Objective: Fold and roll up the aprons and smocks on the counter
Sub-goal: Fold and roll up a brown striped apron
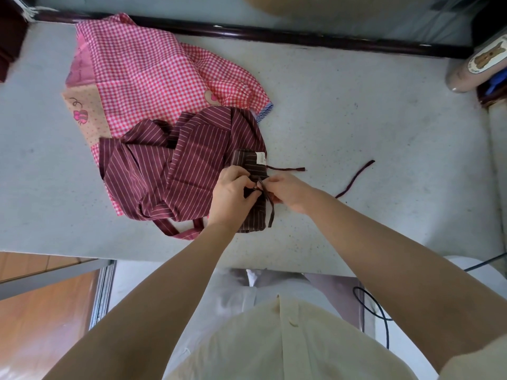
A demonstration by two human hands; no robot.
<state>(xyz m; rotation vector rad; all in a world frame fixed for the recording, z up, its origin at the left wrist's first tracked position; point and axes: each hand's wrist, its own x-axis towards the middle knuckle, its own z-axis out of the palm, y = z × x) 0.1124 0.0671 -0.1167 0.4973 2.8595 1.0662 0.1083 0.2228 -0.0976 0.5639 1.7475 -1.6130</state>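
A small dark striped roll [248, 161] lies on the grey surface [370, 119], close to the middle of its near edge. It looks like an apron rolled up tight. The left hand [231, 192] and the right hand [286, 189] meet right on top of it. The fingers of both hands are bent and pinch a thin tie string [270, 207] that goes round the roll. I think the person is tying a knot so the roll cannot come open. The left hand also leans on the roll, which likely stops it from moving while the string is pulled.

One string end [288, 169] sticks out from the roll toward the right edge. Another dark string piece [356, 178] lies further right. I cannot tell what it joins to.

Just left of the roll, touching it, is a red-brown striped apron [175, 165], open and crumpled. Under it, reaching toward the far left corner, lies a pink checked smock [137, 67]. Both look not yet folded, so there is more to do. At the right edge, near the far corner, lies a pale roll with a bear picture [477, 64]. It may be one that is done.
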